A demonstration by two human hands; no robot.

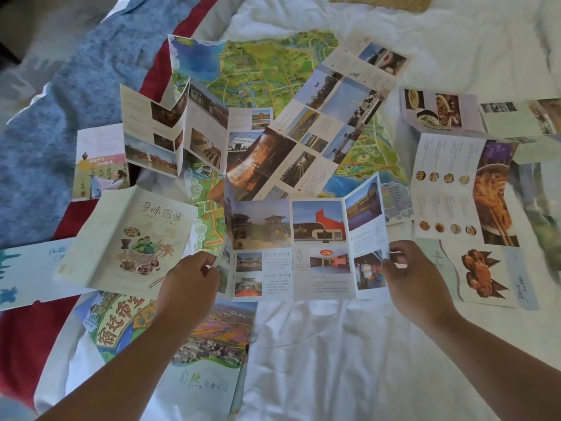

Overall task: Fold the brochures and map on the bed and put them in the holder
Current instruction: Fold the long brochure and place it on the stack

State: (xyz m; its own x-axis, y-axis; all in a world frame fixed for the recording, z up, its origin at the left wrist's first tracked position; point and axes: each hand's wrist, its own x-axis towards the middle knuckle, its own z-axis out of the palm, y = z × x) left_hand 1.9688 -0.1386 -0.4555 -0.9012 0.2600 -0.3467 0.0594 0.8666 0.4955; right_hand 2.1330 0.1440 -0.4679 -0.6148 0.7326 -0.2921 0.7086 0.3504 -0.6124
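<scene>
You are holding a brochure (306, 247) spread open between both hands, low over the bed (334, 360), its panels bending at their creases. Your left hand (191, 284) is pinching its left edge between thumb and curled fingers. Your right hand (406, 278) is pinching the right edge the same way. The two hands are sitting well apart, a full brochure width between them.

The map (267, 71) is lying unfolded at 12 o'clock from the held brochure, partly covered by other sheets. A long brochure (334, 110) is stretching across it at 1 o'clock, and a zigzag brochure (170, 132) is standing half-folded at 10 o'clock. A food booklet (133, 238) is resting at 9 o'clock, just beside your left hand. A noodle brochure (464, 189) is lying open at 2 o'clock, and a crab brochure (485, 275) at 3 o'clock, near your right hand. A nature brochure (209, 360) is lying at 7 o'clock, under your left forearm. A blue blanket (60, 117) is covering the bed at far 10 o'clock.
</scene>
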